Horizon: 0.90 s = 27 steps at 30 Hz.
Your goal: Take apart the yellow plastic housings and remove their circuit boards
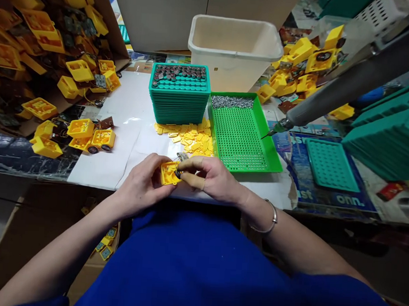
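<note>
My left hand [142, 184] is closed round a small yellow plastic housing [167, 174], its open hollow side facing up. The thumb and fingers of my right hand [218, 179], with tan covers on the fingertips, pinch a small black round part [178, 174] at the housing's right side. A small grey piece [182, 156] shows just behind the right fingers. Beyond the hands lies a heap of flat yellow plastic pieces [196, 141]. Behind it stands a stack of teal trays [179, 107], the top one partly filled with button cells [181, 71].
A green perforated tray [238, 132] holds small metal screws [231, 102]. An electric screwdriver [307, 106] hangs over its right edge. Yellow housings [93, 136] lie at left beside a full cardboard box [105, 13]. A white bin [230, 67] stands behind; more teal trays [385, 141] are at right.
</note>
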Each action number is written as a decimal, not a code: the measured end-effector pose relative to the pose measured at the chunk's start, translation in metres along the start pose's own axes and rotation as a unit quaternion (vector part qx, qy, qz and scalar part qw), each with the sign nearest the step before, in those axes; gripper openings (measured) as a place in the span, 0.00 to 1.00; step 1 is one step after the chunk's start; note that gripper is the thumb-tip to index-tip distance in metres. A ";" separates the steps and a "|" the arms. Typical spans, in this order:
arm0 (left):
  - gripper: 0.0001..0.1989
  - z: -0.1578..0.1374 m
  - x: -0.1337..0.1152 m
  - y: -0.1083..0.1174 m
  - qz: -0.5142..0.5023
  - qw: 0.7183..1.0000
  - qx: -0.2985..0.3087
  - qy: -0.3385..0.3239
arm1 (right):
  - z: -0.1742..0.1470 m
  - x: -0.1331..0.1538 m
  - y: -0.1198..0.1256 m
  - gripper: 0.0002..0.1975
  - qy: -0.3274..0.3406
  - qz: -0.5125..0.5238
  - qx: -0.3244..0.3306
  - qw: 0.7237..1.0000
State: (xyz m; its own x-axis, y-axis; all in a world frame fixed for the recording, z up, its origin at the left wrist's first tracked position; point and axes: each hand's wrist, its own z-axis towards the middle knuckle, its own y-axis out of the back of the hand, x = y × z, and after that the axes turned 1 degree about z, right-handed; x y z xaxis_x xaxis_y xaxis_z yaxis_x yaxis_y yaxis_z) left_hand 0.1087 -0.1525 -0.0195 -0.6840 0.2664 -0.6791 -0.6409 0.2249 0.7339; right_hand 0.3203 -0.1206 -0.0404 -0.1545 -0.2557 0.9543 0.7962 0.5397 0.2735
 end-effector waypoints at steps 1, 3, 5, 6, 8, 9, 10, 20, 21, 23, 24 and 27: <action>0.18 0.001 -0.002 -0.002 -0.026 1.000 0.000 0.004 | 0.000 0.001 0.003 0.10 0.048 -0.059 0.008 0.997; 0.19 0.003 -0.006 -0.005 -0.084 0.996 0.017 0.024 | 0.000 0.004 0.009 0.08 0.132 -0.202 0.030 0.970; 0.20 0.004 -0.010 -0.006 -0.169 0.983 0.045 0.056 | 0.001 0.010 0.012 0.09 0.165 -0.321 0.064 0.930; 0.20 0.005 -0.012 -0.007 -0.222 0.971 0.057 0.073 | 0.001 0.014 0.012 0.10 0.164 -0.365 0.078 0.913; 0.21 0.005 -0.015 -0.008 -0.328 0.936 0.079 0.104 | 0.003 0.022 0.012 0.10 0.147 -0.423 0.096 0.889; 0.21 0.006 -0.016 -0.009 -0.371 0.917 0.089 0.118 | 0.003 0.025 0.012 0.10 0.135 -0.438 0.100 0.883; 0.21 0.006 -0.017 -0.010 -0.404 0.901 0.093 0.131 | 0.004 0.028 0.012 0.09 0.124 -0.447 0.101 0.880; 0.21 0.010 -0.011 -0.017 -0.538 0.825 -0.036 0.172 | -0.009 0.008 0.006 0.12 0.249 -0.259 -0.071 0.931; 0.21 0.010 -0.012 -0.016 -0.546 0.817 -0.036 0.181 | -0.011 0.004 0.004 0.12 0.266 -0.257 -0.115 0.922; 0.21 0.010 -0.013 -0.011 -0.568 0.797 -0.012 0.204 | -0.012 -0.004 0.001 0.12 0.289 -0.290 -0.178 0.895; 0.21 0.010 -0.014 -0.009 -0.581 0.785 0.010 0.215 | -0.011 -0.008 0.001 0.13 0.301 -0.311 -0.192 0.881; 0.21 0.008 -0.013 -0.004 -0.616 0.746 0.089 0.236 | -0.008 -0.016 0.003 0.13 0.322 -0.337 -0.190 0.864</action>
State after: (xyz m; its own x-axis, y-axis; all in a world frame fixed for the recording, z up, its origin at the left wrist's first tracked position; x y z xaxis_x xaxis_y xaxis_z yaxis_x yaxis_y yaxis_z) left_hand 0.1224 -0.1494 -0.0136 0.3117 -0.5963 -0.7398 -0.8575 0.1589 -0.4893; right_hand 0.3293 -0.1215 -0.0559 -0.3973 -0.8690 0.2948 0.8061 -0.1770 0.5647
